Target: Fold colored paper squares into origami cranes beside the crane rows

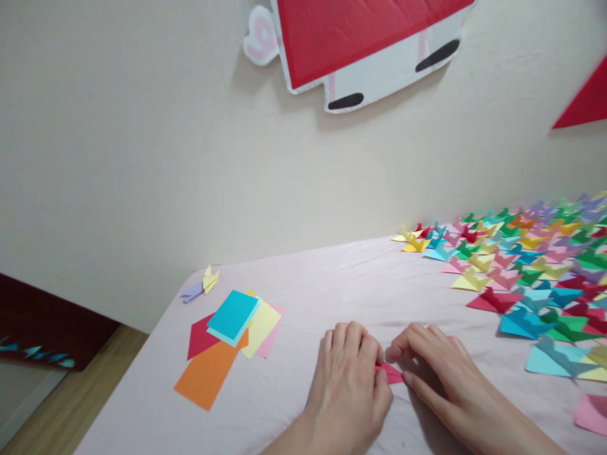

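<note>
On the pale pink tablecloth (332, 284), my left hand (348, 373) and my right hand (439, 373) meet over a small folded piece of red paper (391, 374). The fingers of both hands are curled and pinch the paper against the cloth. Most of the red paper is hidden under my fingers; only a small pointed part shows between the hands.
A loose stack of coloured paper squares (232, 335) lies left of my hands, with two small folded pieces (202, 284) beyond it. Several folded paper figures in many colours (526, 265) cover the table's right side. A red and white decoration (360, 44) hangs on the wall.
</note>
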`<state>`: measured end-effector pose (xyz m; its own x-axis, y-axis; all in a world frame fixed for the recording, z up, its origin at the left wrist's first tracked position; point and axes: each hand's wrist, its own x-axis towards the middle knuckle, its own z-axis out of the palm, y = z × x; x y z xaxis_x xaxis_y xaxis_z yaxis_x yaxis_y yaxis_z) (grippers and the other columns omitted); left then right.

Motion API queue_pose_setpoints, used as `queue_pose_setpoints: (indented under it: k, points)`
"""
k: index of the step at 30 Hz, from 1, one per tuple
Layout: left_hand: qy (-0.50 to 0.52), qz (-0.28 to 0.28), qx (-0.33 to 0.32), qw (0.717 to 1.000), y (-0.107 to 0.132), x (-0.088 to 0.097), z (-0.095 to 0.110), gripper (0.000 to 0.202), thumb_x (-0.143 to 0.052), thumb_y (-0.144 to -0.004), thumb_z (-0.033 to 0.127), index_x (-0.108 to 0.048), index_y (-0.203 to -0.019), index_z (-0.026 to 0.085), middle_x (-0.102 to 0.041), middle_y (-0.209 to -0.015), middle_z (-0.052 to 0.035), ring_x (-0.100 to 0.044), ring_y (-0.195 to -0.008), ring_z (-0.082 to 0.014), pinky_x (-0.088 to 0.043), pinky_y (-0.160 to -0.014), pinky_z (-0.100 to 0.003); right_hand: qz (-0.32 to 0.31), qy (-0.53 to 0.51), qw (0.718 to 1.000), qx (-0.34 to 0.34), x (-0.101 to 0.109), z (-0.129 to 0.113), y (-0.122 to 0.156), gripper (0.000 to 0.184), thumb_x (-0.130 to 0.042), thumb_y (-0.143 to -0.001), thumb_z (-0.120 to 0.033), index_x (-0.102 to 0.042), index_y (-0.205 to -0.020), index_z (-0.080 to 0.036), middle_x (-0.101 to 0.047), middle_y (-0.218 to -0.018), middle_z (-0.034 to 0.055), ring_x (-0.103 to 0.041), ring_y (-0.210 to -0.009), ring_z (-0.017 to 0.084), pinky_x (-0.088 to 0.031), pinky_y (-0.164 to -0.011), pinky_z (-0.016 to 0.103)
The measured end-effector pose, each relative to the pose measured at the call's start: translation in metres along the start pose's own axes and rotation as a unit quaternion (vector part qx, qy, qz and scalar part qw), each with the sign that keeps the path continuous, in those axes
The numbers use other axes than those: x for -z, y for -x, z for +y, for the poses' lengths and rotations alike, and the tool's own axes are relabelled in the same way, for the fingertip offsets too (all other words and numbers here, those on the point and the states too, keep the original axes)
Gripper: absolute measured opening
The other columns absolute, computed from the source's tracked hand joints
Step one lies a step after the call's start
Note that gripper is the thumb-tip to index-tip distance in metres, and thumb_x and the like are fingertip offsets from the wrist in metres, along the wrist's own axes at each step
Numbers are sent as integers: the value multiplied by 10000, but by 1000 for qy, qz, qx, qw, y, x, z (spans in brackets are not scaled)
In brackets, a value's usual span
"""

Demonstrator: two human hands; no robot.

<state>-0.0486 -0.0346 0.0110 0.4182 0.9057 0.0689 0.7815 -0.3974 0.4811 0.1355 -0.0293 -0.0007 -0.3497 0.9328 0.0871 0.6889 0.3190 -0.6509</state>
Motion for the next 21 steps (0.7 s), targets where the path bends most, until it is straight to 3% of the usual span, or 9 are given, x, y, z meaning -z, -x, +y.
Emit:
queue_pose_setpoints:
  k: [10,16,21]
  points:
    - [16,12,-9,1000,-1,-1,-3,175,-523,-829,92,-481,-927,231,-526,-1016,-14,-450,-985,-227,-373,-848,-394,15,-23,999,-25,-1,3,0,223,-464,-769,-112,-589,-885,-255,-632,-860,32,-565,-817,226,-451,-745,369]
    - [17,9,-13,1000,-1,-1,-5,171,-506,-833,85,-471,-920,228,-525,-1013,-23,-456,-978,-228,-372,-842,-396,34,45,998,-10,-8,-5,0,40,-562,-861,-285,-579,-852,-251,-635,-849,25,-562,-797,225,-401,-727,364]
    - [18,3,-9,1000,0,0,-2,131,-507,-853,107,-473,-903,224,-523,-1016,-24,-449,-985,-231,-374,-858,-405,45,86,995,-1,-12,-10,-1,50,-612,-810,-264,-572,-826,-239,-624,-848,18,-558,-793,216,-364,-723,354]
